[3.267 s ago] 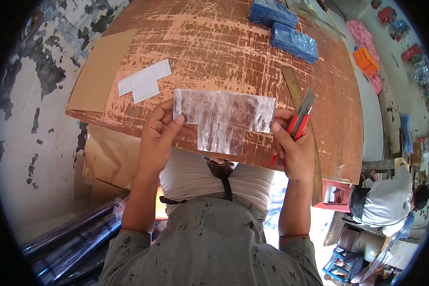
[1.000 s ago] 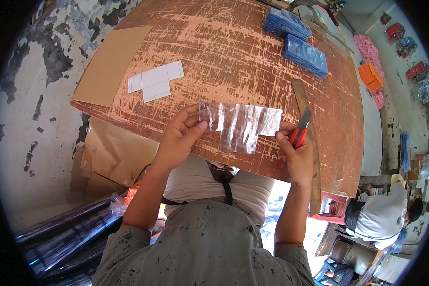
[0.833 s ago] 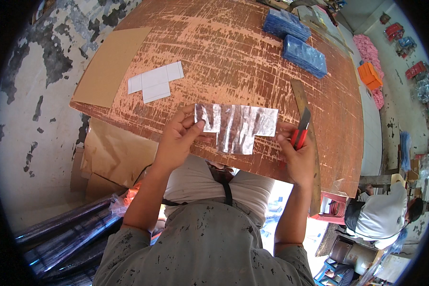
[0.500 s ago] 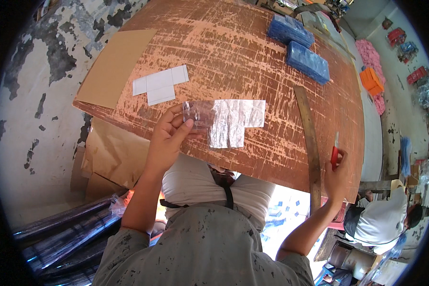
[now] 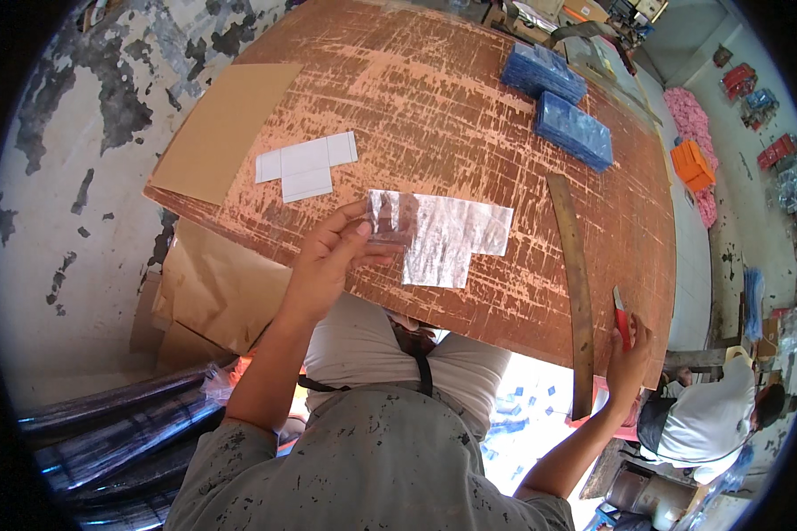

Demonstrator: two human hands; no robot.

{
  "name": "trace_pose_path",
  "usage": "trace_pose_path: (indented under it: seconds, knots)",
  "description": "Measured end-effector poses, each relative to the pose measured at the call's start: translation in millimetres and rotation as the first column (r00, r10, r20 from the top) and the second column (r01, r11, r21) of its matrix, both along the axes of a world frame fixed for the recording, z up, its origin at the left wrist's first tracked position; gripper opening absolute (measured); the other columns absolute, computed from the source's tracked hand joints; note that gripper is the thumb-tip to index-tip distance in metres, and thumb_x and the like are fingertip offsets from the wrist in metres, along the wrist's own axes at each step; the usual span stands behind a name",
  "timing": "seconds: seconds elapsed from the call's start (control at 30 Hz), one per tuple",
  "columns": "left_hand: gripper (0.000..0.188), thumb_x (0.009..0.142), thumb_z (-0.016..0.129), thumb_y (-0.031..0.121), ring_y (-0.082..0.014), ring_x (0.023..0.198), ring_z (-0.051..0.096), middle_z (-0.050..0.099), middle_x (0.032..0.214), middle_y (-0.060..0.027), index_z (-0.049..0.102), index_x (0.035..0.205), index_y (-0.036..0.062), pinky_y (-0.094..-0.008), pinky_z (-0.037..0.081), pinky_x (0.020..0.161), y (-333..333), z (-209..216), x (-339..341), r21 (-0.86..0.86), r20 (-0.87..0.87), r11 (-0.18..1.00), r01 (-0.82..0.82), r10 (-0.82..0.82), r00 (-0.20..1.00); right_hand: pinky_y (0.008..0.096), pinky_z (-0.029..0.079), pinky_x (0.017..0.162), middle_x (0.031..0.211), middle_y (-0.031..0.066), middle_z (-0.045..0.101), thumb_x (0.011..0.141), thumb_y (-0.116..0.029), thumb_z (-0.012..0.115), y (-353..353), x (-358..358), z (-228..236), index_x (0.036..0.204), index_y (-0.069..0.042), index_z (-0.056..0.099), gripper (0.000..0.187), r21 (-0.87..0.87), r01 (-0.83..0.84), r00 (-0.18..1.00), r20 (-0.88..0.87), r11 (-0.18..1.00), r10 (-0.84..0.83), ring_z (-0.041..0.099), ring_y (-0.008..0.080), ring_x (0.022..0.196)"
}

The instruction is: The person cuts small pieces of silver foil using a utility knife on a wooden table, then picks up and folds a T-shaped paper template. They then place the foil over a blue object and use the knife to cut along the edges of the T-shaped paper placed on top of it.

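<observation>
Pinching clear T-shaped plastic film [image 5: 443, 234] by its left end only, clamped between thumb and fingers of left hand [image 5: 332, 257], over near edge of worn worktable [image 5: 425, 133]. Can't tell if any of it touches the surface. Having just taken right hand [image 5: 630, 350] off the other end and out to the table's right side, so leaving that end loose, with one-handed control only. Keeping right-hand fingers closed round red-handled utility knife [image 5: 622, 327], blade out, pointing away from body.

Seeing brown straightedge [image 5: 574, 288] lying between film and knife hand, in the way of a straight move back. Noting white T-shaped paper piece [image 5: 305, 166] just beyond film, tan cardboard sheet [image 5: 226, 128] farther left, two blue plastic stacks [image 5: 545, 71] [image 5: 574, 131] far right, well clear. Spotting dark film rolls [image 5: 124, 442] lower left, co-worker [image 5: 713, 407] off to the right.
</observation>
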State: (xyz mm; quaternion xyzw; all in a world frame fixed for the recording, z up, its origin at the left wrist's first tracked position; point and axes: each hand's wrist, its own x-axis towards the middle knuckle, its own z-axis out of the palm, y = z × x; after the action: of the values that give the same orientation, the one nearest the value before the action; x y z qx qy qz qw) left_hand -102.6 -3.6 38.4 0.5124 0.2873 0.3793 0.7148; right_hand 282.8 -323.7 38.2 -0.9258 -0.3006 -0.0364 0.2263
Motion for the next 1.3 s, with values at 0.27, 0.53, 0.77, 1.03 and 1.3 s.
trace_pose_path:
  seconds: [0.27,0.53,0.77,1.03,1.3]
  knots:
    - [0.042,0.115,0.048,0.016,-0.0309,0.112,0.076,0.070,0.133,-0.0198,0.049,0.152,-0.0028,-0.0397,0.063,0.095,-2,-2,5,-0.055,0.079,0.996,0.067,-0.063,0.995,0.0492,0.043,0.116,0.147,0.0224,0.058,0.102,-0.020,0.070,37,-77,55,0.144,-0.001,0.060,0.047,0.222,-0.336,0.939,0.156,0.915,0.307,0.054,0.0404,0.140]
    - [0.039,0.112,0.049,0.006,-0.0290,0.110,0.075,0.068,0.134,-0.0182,0.049,0.150,-0.0036,-0.0394,0.063,0.095,-22,1,4,-0.027,-0.023,0.992,0.124,-0.125,0.992,0.0470,0.043,0.119,0.156,0.0215,0.053,0.103,-0.011,0.070,120,-159,22,0.162,-0.001,0.041,0.067,0.659,-0.346,0.724,-0.266,0.668,0.637,0.053,0.0331,0.143]
    - [0.047,0.106,0.066,0.020,-0.0275,0.115,0.072,0.069,0.137,-0.0140,0.056,0.148,0.0030,-0.0431,0.057,0.100,43,9,-42,0.540,-0.469,0.842,0.011,0.290,0.834,0.0301,0.066,0.082,0.096,-0.0008,0.057,0.101,0.004,0.067,145,-166,16,0.149,0.003,0.052,0.050,0.759,-0.002,0.432,-0.587,0.652,0.685,0.063,0.0084,0.086]
    - [0.071,0.092,0.080,0.035,-0.0379,0.143,0.050,0.053,0.155,-0.0198,0.057,0.152,0.0046,-0.0522,0.028,0.127,140,-5,-88,0.765,-0.641,0.546,0.343,0.593,0.486,0.0315,0.065,0.073,0.098,0.0009,0.062,0.101,0.003,0.068,141,-181,17,0.145,0.005,0.051,0.048,0.676,0.124,0.412,-0.701,0.726,0.582,0.067,0.0104,0.089]
    - [0.085,0.075,0.092,0.046,-0.0398,0.133,0.056,0.062,0.138,-0.0188,0.065,0.145,0.0053,-0.0514,0.035,0.123,148,9,-87,0.711,-0.703,0.600,0.366,0.606,0.373,0.0312,0.065,0.071,0.112,0.0104,0.072,0.104,0.000,0.065,135,-161,-4,0.147,0.003,0.051,0.045,0.703,0.050,0.382,-0.669,0.709,0.637,0.074,0.0172,0.085]
